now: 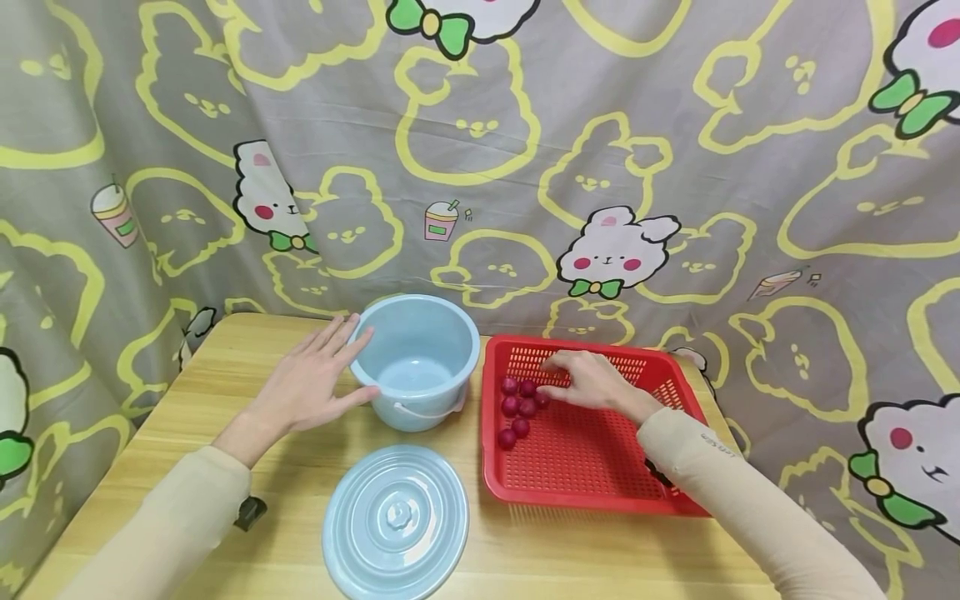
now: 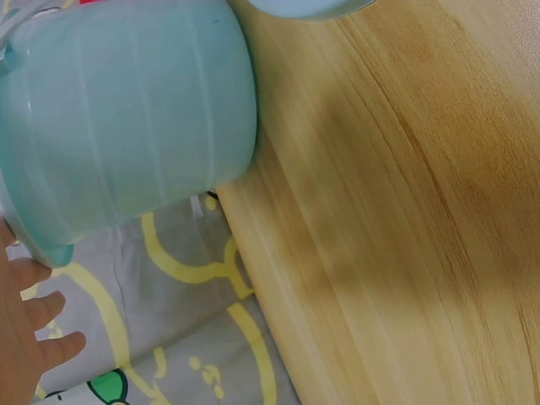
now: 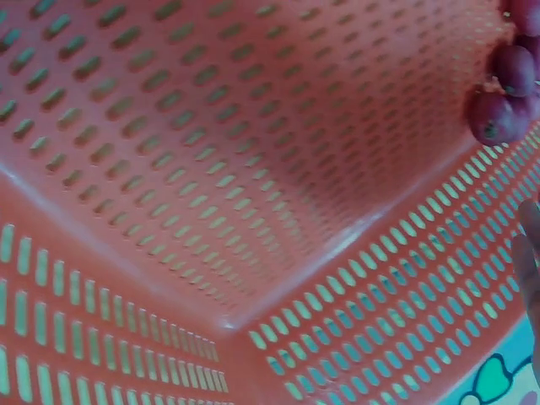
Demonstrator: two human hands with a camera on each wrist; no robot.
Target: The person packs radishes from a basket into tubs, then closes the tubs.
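Note:
My left hand (image 1: pixel 307 385), fingers straight and spread, rests at the left rim of a light blue bucket (image 1: pixel 416 412). The inside of the bucket shows only its bare bottom. Inside a red slotted basket (image 1: pixel 592 467), my right hand (image 1: pixel 588 382) reaches in from the right with thumb and fingers apart. Several small, round dark-red fruits (image 1: pixel 527 407), resembling grapes, lie along the basket's left side. The thumb tip is at the rightmost fruit; whether it touches is unclear. In the right wrist view, the fingers (image 3: pixel 527 253) barely show at the right edge, below the fruits (image 3: pixel 498 116).
A round light blue lid (image 1: pixel 397 521) with a knob lies in front of the bucket on the wooden table (image 1: pixel 202 387). The bucket's handle (image 1: pixel 427 412) hangs down its front. A patterned grey curtain (image 1: pixel 480 150) closes off the back and sides.

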